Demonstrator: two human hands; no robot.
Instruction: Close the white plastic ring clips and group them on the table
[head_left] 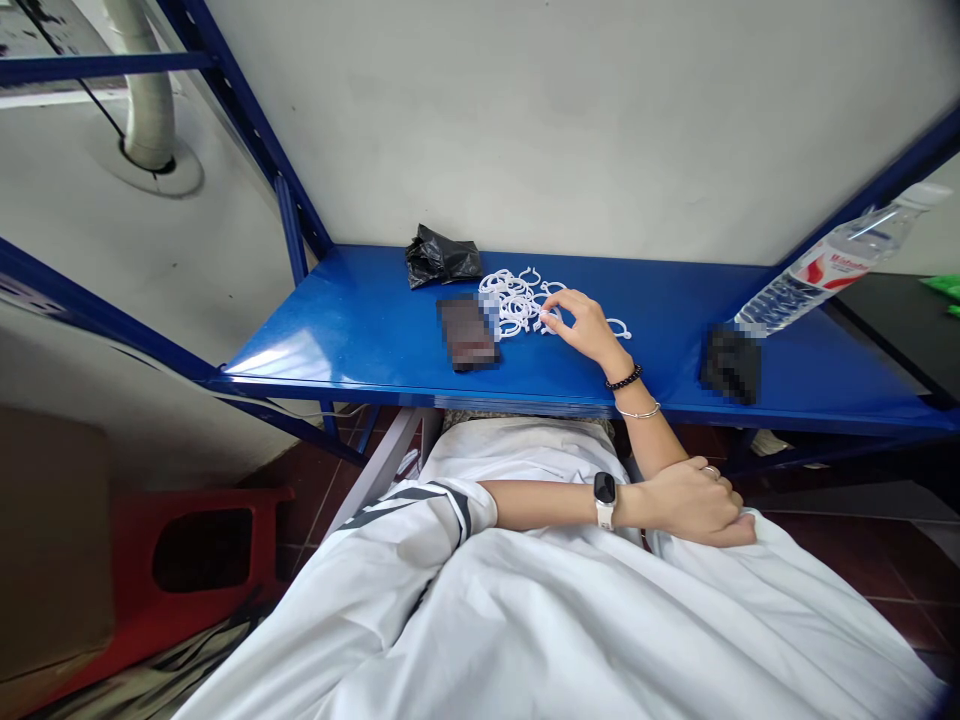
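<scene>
On the blue table, a loose pile of white plastic rings point(514, 298) lies in front of me, several of them with a gap in the loop. At the pile's right edge is my right hand point(581, 322), its thumb and forefinger curved together around a white ring. Another white ring point(619, 328) lies just right of that hand, partly covered. My left hand point(686, 500) crosses my body and is closed over my right forearm near the elbow; its fingertips are partly hidden.
A crumpled black plastic bag point(442, 257) and a blurred dark flat object point(466, 333) lie by the rings. To the right are a water bottle point(832, 265) and another blurred dark object point(731, 363). Blue metal posts point(259, 130) frame the table point(360, 330); a red stool point(202, 550) stands lower left.
</scene>
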